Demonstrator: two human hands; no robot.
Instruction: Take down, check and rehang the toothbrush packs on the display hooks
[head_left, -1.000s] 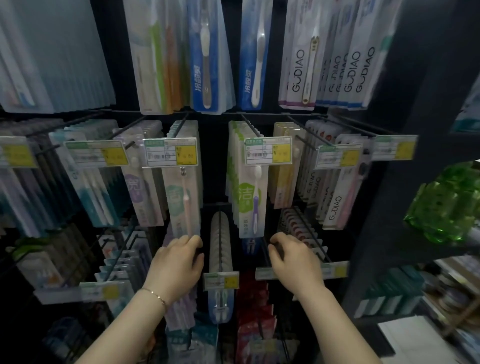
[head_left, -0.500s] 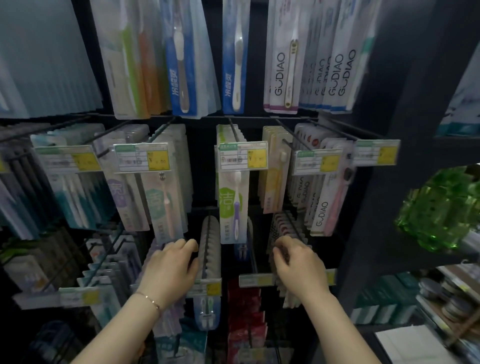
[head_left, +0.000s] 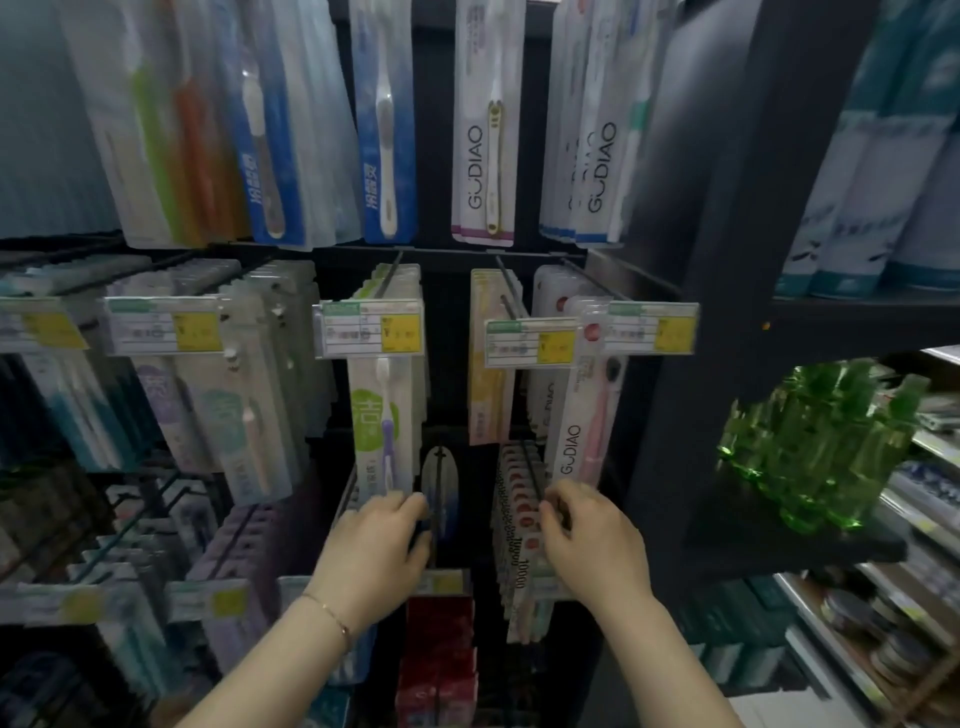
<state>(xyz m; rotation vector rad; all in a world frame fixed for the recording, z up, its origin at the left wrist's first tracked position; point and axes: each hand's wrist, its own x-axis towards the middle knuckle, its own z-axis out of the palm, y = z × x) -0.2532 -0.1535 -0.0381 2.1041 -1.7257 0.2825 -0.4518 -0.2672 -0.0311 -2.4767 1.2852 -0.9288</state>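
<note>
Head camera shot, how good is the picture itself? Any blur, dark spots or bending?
Head view: upper left packs and the price tags are smeared, print unreadable; the GUDIAO pack in the middle reads clearly; the lower rows around the left hand and right hand are dim; the dark shelf post leans from wide-angle distortion; blocky patches break up the middle-row packs.

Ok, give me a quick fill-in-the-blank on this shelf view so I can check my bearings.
The bracelet sits on the ___ wrist.
The right hand is at the packs with ___ dots.
The bottles on the dark shelf are ___.
Missing: left; red; green.
</note>
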